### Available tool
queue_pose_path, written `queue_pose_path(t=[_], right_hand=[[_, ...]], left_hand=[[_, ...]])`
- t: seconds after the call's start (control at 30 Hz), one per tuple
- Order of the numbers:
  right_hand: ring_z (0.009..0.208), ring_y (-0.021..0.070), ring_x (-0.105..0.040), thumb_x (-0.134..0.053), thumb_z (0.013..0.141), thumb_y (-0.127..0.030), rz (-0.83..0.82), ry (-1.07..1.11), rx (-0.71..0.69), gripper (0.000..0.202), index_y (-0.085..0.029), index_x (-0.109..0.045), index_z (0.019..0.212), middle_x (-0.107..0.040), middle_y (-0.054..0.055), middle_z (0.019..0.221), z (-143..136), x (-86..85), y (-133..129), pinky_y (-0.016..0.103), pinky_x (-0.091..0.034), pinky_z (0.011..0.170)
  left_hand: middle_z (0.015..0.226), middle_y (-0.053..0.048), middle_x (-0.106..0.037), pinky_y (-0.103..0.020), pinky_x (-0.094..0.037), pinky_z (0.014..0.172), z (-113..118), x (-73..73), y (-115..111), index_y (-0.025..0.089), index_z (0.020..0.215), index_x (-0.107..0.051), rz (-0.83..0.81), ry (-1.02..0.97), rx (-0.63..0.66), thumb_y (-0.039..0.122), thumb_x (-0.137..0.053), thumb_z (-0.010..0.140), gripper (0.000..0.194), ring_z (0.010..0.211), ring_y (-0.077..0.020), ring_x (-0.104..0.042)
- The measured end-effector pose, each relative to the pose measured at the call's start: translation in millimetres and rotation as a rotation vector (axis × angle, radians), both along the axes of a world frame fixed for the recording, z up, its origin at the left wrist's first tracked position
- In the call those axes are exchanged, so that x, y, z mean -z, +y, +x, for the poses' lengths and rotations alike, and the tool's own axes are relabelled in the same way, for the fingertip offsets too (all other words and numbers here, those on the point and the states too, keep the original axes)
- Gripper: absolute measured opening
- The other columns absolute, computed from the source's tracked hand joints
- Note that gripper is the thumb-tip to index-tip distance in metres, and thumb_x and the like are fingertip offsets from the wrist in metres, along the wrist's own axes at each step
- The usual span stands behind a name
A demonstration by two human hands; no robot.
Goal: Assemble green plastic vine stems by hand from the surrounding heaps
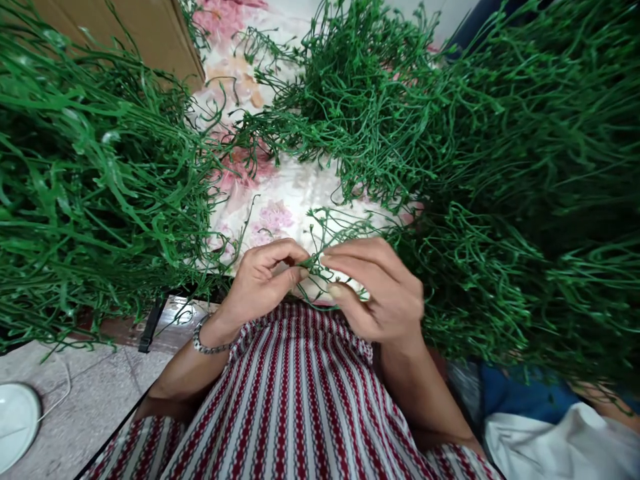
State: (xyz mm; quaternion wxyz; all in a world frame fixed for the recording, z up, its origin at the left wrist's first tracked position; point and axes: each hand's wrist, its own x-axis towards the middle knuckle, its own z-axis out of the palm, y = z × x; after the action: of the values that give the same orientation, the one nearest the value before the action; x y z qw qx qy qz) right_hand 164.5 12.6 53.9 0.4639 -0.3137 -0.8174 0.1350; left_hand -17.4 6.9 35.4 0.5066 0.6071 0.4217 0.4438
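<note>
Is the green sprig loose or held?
Held: left hand and right hand both pinch the green sprig at fingertips.

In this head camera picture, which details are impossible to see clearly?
- Head view: where the thin green plastic sprig is joined, hidden by the fingers of the right hand and left hand.
- The round white dish, cut by the left edge.
- The floral cloth, mostly covered by the green stem piles.

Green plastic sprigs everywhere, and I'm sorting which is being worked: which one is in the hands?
The small thin green plastic sprig over the floral cloth, pinched between the left hand and right hand. The rest lie in heaps, untouched.
</note>
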Motion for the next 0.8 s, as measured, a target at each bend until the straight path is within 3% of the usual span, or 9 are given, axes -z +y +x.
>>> queue_pose_path(t=[0.1,0.23,0.4,0.57,0.67,0.8], right_hand=[[0.089,0.0193,-0.059,-0.063,0.076,-0.028,-0.130,-0.037,-0.037,0.029,-0.017,-0.059,0.102,-0.063,0.008,0.094,-5.5,9.1,-0.2,0.037,-0.049,0.078],[0.082,0.0169,-0.055,-0.061,0.078,-0.023,-0.214,-0.053,0.035,0.020,-0.015,-0.058,0.095,-0.060,0.007,0.087,-10.2,17.3,0.5,0.034,-0.047,0.074],[0.082,0.0164,-0.052,-0.059,0.079,-0.024,-0.314,-0.093,0.006,0.016,-0.014,-0.059,0.092,-0.055,0.006,0.083,-9.1,15.1,1.1,0.033,-0.046,0.073],[0.085,0.0152,-0.055,-0.061,0.079,-0.026,-0.378,-0.003,-0.090,0.016,-0.017,-0.060,0.092,-0.057,0.005,0.088,-4.6,13.9,5.3,0.032,-0.047,0.075],[0.086,0.0152,-0.057,-0.059,0.080,-0.025,-0.404,0.014,-0.132,0.012,-0.016,-0.059,0.089,-0.060,0.006,0.089,-2.9,13.5,7.4,0.031,-0.047,0.075],[0.080,0.0155,-0.056,-0.054,0.083,-0.024,-0.374,-0.094,-0.100,0.010,-0.015,-0.057,0.086,-0.060,0.006,0.082,-3.2,11.6,8.3,0.030,-0.045,0.073]], left_hand=[[0.069,0.000,-0.054,-0.023,-0.039,0.057,3.0,4.2,0.1,0.016,0.075,-0.060,-0.036,-0.083,-0.060,0.021,-0.062,0.075,0.006,0.064,-0.0107,-0.049],[0.071,-0.001,-0.052,-0.025,-0.041,0.063,7.5,9.1,1.0,0.017,0.074,-0.060,0.094,-0.089,-0.120,0.024,-0.063,0.075,0.007,0.071,-0.0128,-0.050],[0.090,-0.005,-0.057,-0.031,-0.044,0.080,10.3,7.9,0.1,0.017,0.075,-0.059,0.172,-0.058,-0.122,0.022,-0.059,0.078,0.006,0.090,-0.0168,-0.054],[0.083,-0.005,-0.059,-0.034,-0.044,0.084,10.0,10.1,0.0,0.017,0.077,-0.057,0.186,-0.147,-0.095,0.017,-0.058,0.078,0.001,0.089,-0.0178,-0.056],[0.081,-0.004,-0.059,-0.031,-0.044,0.080,9.6,11.5,-1.2,0.016,0.079,-0.057,0.144,-0.133,-0.085,0.017,-0.057,0.078,0.001,0.085,-0.0161,-0.056],[0.072,0.000,-0.052,-0.022,-0.039,0.058,9.0,12.2,-3.6,0.016,0.078,-0.054,0.030,-0.050,-0.080,0.022,-0.055,0.080,0.006,0.065,-0.0100,-0.049]])
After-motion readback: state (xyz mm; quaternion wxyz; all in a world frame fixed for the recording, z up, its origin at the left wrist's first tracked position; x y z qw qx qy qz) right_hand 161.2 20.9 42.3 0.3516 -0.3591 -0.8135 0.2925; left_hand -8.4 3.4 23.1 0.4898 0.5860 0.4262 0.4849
